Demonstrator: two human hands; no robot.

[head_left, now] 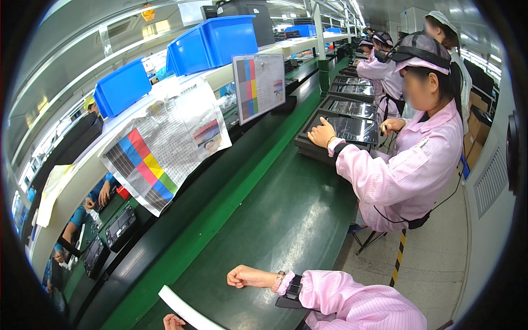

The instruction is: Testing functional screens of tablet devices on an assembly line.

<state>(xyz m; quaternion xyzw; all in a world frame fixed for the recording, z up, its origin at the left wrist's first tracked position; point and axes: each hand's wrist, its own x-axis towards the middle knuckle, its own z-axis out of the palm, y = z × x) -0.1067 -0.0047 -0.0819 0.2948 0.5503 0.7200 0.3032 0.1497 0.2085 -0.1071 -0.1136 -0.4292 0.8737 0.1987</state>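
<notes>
The white curved strip lies at the frame's lower edge, left of centre, its long axis slanting from upper left to lower right. The left hand is nearer, just below it, mostly cropped; whether its fingers grip anything cannot be told. The right hand, above and right, has fingers curled together, its forearm entering from lower right.

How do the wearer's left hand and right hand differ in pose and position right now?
The right hand shows whole against the green bench, while the left hand is cut off by the picture's lower edge. The left hand is close beside the curved white strip; the right hand is clearly apart from it. Both are bare, with visible fingers curled.
</notes>
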